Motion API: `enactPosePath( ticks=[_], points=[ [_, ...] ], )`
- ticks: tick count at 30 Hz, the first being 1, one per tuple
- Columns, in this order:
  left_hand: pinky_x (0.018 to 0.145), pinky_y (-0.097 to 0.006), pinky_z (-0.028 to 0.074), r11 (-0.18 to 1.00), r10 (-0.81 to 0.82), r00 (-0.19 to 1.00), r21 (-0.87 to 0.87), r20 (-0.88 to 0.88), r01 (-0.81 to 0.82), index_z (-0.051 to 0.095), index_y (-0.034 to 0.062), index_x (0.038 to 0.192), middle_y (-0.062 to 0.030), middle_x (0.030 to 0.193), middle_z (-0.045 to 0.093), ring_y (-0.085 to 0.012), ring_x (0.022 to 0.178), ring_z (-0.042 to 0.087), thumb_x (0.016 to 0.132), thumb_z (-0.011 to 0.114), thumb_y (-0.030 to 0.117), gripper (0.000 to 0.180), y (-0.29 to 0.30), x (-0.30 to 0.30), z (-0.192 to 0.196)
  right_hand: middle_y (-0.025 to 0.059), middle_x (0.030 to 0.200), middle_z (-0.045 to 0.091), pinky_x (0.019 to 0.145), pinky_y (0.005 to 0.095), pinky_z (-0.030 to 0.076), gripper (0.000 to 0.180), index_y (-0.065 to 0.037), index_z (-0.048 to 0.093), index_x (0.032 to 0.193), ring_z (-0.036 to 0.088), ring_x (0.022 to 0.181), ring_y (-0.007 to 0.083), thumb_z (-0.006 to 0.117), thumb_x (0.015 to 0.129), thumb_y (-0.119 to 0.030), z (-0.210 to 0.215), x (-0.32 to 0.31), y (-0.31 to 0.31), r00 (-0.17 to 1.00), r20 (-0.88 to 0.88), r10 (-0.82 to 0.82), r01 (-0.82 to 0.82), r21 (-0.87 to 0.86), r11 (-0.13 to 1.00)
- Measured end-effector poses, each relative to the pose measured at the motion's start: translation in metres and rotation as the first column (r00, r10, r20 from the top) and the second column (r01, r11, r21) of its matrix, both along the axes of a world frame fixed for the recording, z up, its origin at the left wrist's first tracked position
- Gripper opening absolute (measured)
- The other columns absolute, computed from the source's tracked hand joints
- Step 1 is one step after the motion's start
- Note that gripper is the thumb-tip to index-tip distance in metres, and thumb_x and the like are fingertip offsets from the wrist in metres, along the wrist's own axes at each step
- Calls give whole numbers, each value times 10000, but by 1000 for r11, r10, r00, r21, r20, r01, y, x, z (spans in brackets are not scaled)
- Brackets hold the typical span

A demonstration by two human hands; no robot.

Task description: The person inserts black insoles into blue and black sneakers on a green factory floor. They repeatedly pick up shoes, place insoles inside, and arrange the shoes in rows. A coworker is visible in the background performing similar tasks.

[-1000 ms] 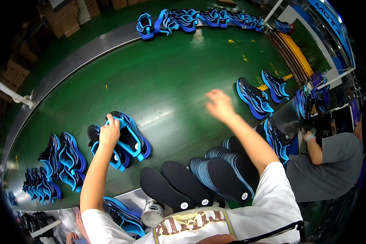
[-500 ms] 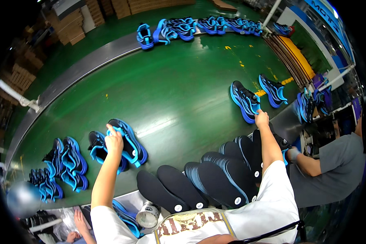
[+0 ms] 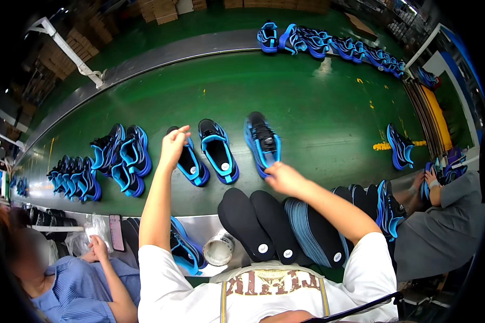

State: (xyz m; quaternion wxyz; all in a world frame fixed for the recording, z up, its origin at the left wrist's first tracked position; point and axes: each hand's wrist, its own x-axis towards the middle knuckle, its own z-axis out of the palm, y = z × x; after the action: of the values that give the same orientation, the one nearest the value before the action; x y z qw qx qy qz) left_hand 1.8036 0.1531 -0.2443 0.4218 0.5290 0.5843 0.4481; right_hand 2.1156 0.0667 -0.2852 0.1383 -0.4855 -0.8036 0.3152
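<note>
My right hand (image 3: 285, 178) grips the heel of a black and blue sneaker (image 3: 262, 139), which is slightly blurred, its toe pointing away from me. To the left, my left hand (image 3: 173, 146) is closed at the tongue of another sneaker (image 3: 193, 164), covering part of its toe. Between my hands a matching sneaker (image 3: 218, 151) stands upright, a round white label on the insole inside. Nearest me, black insoles (image 3: 236, 218) with white round labels lie in overlapping rows along the table's front edge.
More sneakers (image 3: 136, 151) cluster at the left, and others line the far metal ledge (image 3: 199, 49). One sneaker (image 3: 399, 146) stands at the right. A pot (image 3: 219, 249) and a blue shoe (image 3: 184, 250) sit near me. Co-workers are at left (image 3: 86, 288) and right (image 3: 442, 226).
My right hand has brought a sneaker leftward, close to the pair by my left hand. My left hand has shifted from the pair's right shoe to its left one. The view has turned left.
</note>
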Motion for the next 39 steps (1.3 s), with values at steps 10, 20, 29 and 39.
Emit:
enactPosePath(
  ticks=[10, 20, 29, 39],
  points=[
    [444, -236, 325, 971, -235, 971, -61, -52, 232, 479, 41, 817, -1, 562, 442, -73, 500, 398, 687, 461, 69, 134, -10, 61, -6, 96, 867, 461, 658, 385, 379, 544, -63, 478, 900, 466, 822, 242, 593, 616, -513, 33, -59, -141, 915, 402, -17, 39, -48, 998],
    [716, -415, 430, 987, -98, 781, -160, -617, -2, 198, 65, 1225, -256, 955, 472, -386, 836, 513, 609, 632, 212, 768, -38, 167, -85, 130, 820, 445, 668, 345, 384, 444, -26, 479, 787, 462, 776, 264, 651, 617, -398, 35, -37, -168, 972, 223, -73, 101, -118, 988],
    [582, -339, 403, 970, -137, 963, -231, -232, 82, 573, -27, 714, -118, 595, 538, -221, 621, 540, 768, 477, 471, 510, 4, 129, -75, 185, 1101, 410, 855, 347, 343, 496, 10, 413, 1135, 425, 992, 304, 582, 716, -194, 122, 46, -114, 959, -207, -195, 186, -62, 981],
    [635, -241, 393, 896, -8, 992, -440, 125, 62, 616, -57, 772, -63, 686, 561, -108, 664, 487, 752, 518, 489, 555, 0, 153, -70, 120, 961, 560, 690, 324, 421, 116, 6, 571, 655, 496, 742, 232, 554, 665, -109, 84, 35, -25, 981, 110, -159, 97, 430, 898]
  ],
)
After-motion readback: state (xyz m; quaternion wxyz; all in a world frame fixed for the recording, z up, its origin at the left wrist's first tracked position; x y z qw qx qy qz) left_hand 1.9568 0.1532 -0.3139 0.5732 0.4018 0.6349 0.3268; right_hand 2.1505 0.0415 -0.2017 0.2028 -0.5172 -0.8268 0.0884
